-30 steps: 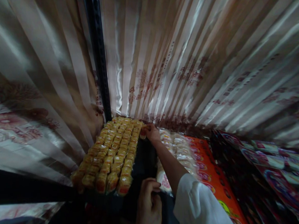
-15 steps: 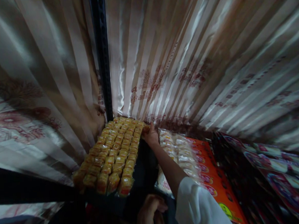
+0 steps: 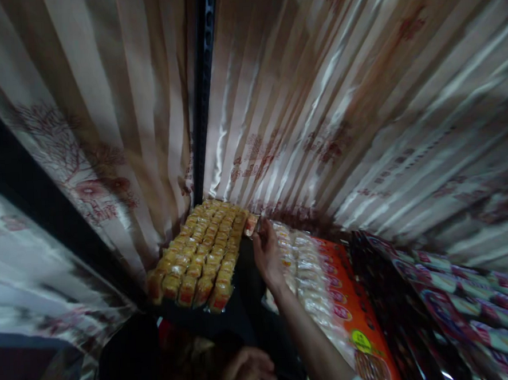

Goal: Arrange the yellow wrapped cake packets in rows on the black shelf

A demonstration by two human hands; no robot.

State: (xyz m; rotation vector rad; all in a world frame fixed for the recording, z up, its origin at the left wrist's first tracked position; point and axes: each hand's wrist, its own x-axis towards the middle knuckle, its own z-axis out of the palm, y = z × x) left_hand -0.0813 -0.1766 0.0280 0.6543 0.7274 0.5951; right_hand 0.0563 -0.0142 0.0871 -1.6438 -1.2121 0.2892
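My right hand point(image 3: 266, 252) reaches up with its fingers pinched on a small packet point(image 3: 251, 224) at the far right corner of a sheet of yellow-orange snack packets point(image 3: 200, 253). That sheet lies flat on a dark shelf. My left hand point(image 3: 243, 374) is low at the bottom of the view, fingers loosely curled in the dark, and I cannot make out anything in it.
Satin curtains with a red floral print point(image 3: 339, 110) hang behind the shelf, and a black upright post point(image 3: 204, 84) runs down to the sheet. White packets point(image 3: 305, 261), an orange pack point(image 3: 351, 304) and dark printed packs point(image 3: 459, 303) lie to the right.
The view has swung so the sheet sits more to the right. My right hand has pulled back a little along the sheet's edge. My left hand has dropped lower.
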